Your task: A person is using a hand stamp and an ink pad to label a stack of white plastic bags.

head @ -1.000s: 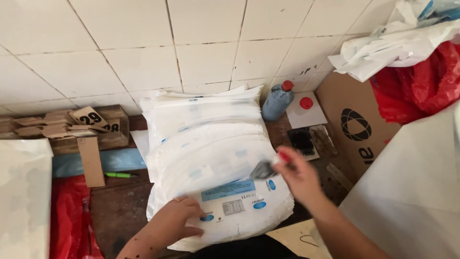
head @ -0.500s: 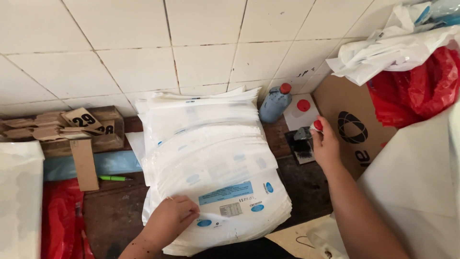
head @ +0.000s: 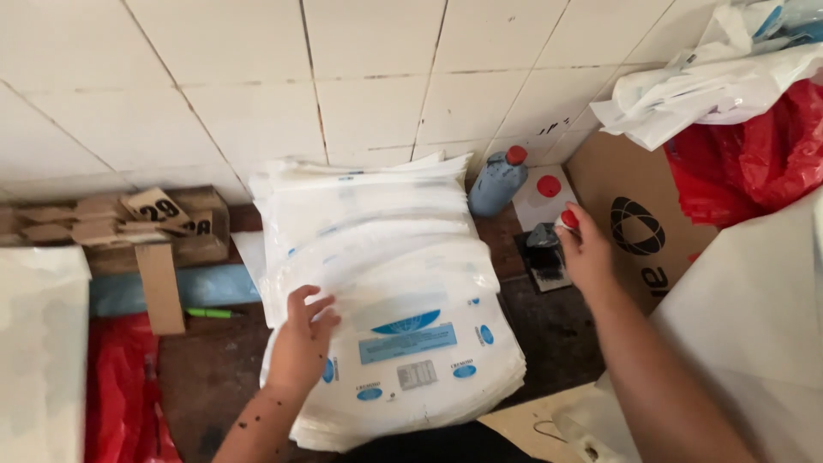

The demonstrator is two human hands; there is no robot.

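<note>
A thick stack of white plastic bags [head: 403,360] with blue printed panels lies on a dark wooden bench. My left hand [head: 302,336] grips the lower edge of the top bag [head: 403,274] and holds it folded back over the stack, so the bag beneath shows its print. My right hand [head: 585,250] holds a small dark stamp [head: 543,237] with a red knob and presses it on a black ink pad [head: 549,267] at the right of the stack.
A blue bottle with a red cap [head: 498,181] stands against the tiled wall. A cardboard box [head: 639,219] holds red and white bags at the right. Wooden number blocks [head: 129,225] and a green pen [head: 210,313] lie at the left. White sheet [head: 746,326] at the right front.
My right hand carried the stamp from the stack across to the ink pad. My left hand, which lay on the stack's lower edge, has lifted the top bag and flipped it back.
</note>
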